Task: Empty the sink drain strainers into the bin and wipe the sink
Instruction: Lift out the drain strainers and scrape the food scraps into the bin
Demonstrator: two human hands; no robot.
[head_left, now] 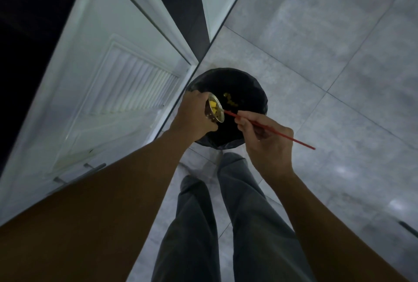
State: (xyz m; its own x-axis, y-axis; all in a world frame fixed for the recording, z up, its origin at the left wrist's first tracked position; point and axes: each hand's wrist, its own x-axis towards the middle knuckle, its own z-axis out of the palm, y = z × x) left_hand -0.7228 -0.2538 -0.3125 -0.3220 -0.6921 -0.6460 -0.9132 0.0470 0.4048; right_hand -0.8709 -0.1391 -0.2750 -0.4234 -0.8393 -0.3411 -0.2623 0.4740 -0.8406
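Two bare forearms are reaching over grey-trousered legs [226,225] and grey floor tiles [328,44], the left hand [194,116] gripping a tilted metal strainer [214,109] above a black-lined round bin [246,91] beside white cabinet doors [108,73], the right hand [264,134] pinching a thin red stick [285,135].

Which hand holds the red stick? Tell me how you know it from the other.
The right hand pinches the red stick, its tip poking into the strainer. The left hand grips that strainer over the bin.

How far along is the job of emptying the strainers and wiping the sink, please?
Done: some yellow scraps lie in the bin. In hand: left hand tilts the strainer over it; right hand pokes with a red stick. Left: yellow bits inside; the sink is out of view.
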